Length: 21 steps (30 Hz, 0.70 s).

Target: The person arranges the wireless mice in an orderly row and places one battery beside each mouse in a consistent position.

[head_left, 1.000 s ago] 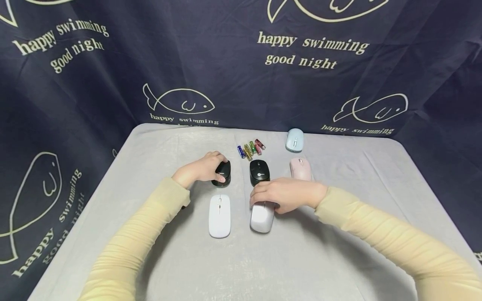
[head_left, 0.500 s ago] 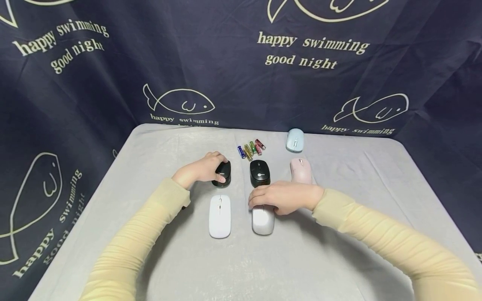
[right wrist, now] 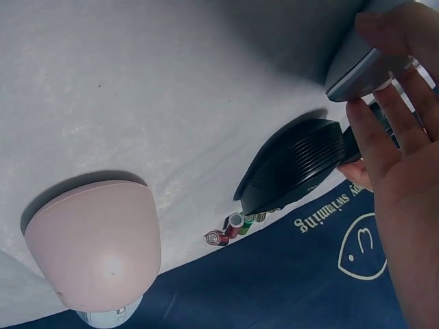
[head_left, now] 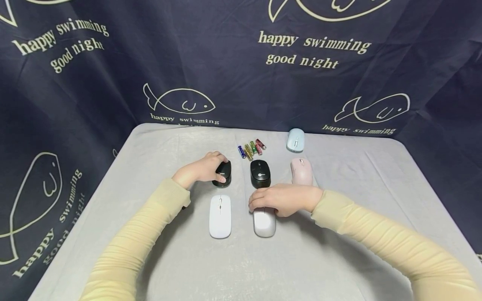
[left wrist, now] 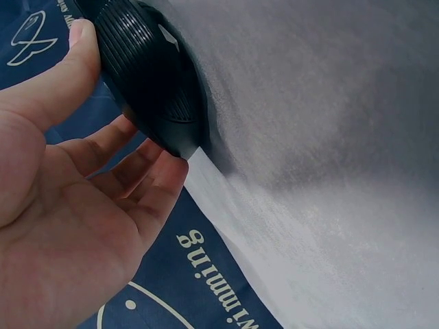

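My left hand (head_left: 205, 168) grips a black computer mouse (head_left: 224, 170) from its left side, thumb on the near end and fingers at the far end. In the left wrist view, the ribbed side of that black mouse (left wrist: 147, 68) shows between thumb and fingers. With my right hand (head_left: 284, 200) I hold a silver-grey mouse (head_left: 265, 225) by its far end, which the fingers cover. A second black mouse (head_left: 260, 173) sits just beyond the right hand. Left of the silver-grey mouse, below my left hand, lies a flat white mouse (head_left: 220, 221).
A pink mouse (head_left: 301, 171) lies beyond my right wrist, with a light blue mouse (head_left: 295, 140) near the table's back edge. Several coloured batteries (head_left: 249, 149) lie behind the black mice. A dark printed curtain (head_left: 241, 75) hangs behind the grey-covered table (head_left: 211, 267).
My right hand and the silver-grey mouse have shifted slightly toward me, the mouse also a little rightward. The left hand and its black mouse stay in place.
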{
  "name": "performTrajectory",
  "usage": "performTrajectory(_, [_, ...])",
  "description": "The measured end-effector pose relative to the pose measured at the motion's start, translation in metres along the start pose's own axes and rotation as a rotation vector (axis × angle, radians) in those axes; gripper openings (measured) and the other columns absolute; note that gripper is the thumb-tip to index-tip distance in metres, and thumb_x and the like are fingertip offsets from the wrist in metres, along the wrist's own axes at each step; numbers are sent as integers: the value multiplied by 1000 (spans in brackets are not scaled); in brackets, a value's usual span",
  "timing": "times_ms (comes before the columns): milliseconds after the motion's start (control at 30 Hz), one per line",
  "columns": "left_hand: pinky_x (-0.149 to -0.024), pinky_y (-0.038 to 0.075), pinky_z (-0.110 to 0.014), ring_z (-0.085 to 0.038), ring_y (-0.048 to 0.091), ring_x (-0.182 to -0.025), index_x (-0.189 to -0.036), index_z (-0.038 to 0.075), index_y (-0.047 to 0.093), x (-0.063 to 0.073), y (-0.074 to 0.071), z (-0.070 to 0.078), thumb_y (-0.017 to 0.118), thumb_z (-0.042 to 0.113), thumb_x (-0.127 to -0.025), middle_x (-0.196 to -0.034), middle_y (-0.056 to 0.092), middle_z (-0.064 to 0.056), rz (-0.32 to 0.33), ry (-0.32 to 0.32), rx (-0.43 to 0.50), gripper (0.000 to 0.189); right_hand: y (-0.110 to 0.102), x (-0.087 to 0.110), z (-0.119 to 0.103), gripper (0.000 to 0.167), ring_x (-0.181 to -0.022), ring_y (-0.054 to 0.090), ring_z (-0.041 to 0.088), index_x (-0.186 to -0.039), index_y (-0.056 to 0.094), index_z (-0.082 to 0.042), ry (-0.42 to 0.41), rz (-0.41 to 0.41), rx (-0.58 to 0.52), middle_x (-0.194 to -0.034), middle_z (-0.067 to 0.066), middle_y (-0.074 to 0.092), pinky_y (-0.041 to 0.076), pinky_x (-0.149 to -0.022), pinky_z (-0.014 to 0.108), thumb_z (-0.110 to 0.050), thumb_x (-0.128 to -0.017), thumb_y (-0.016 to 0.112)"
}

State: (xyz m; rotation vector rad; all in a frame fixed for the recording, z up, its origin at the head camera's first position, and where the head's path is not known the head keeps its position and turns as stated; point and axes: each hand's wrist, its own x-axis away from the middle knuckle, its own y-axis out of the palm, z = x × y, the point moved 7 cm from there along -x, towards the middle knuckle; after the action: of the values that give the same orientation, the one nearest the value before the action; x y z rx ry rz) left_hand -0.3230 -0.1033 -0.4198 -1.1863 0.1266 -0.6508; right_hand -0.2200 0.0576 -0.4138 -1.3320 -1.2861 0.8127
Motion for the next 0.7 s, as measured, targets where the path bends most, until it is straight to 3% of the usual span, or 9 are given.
performTrajectory(700, [-108,32,-45,-34,37,-127,-133,-2,47,0,0,0,75,26,-79,-137,43,-20,2,0,3,66,1,1,0,66,-122,48,11,-124,57,-20,-7,10,41,-129,-6,54,50,-88,29,9,-65,67])
